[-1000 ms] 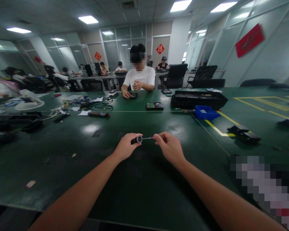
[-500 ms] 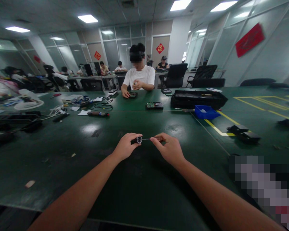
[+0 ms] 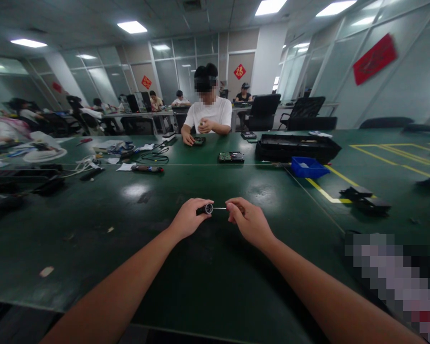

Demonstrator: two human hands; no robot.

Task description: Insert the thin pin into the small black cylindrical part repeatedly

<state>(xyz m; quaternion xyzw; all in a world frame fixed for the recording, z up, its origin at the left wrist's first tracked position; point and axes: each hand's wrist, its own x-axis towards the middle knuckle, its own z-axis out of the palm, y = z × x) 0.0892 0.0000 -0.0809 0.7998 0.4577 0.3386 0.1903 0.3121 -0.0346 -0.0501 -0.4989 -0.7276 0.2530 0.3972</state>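
Between the thumb and fingers of my left hand (image 3: 190, 219) is a small black cylinder (image 3: 208, 209), its round, silver-rimmed end facing me. My right hand (image 3: 250, 219) pinches a thin screwdriver, whose handle is mostly hidden in the fingers. The screwdriver's metal shaft (image 3: 220, 208) points left and reaches the cylinder's side. Whether its tip sits in a screw is too small to tell. Both hands are held above the green table (image 3: 200, 296), near its middle.
Across the table a person in a white shirt (image 3: 215, 114) handles a small device. A circuit-board device (image 3: 231, 157), a blue bin (image 3: 308, 167) and a long black tray (image 3: 295, 147) lie ahead. A dark-handled tool (image 3: 147, 169) and cables (image 3: 157, 154) lie left; black parts (image 3: 365, 199) lie right.
The fingers of my right hand have curled and shifted slightly around the screwdriver. My left hand keeps its grip on the cylinder. The whole view has shifted a little.
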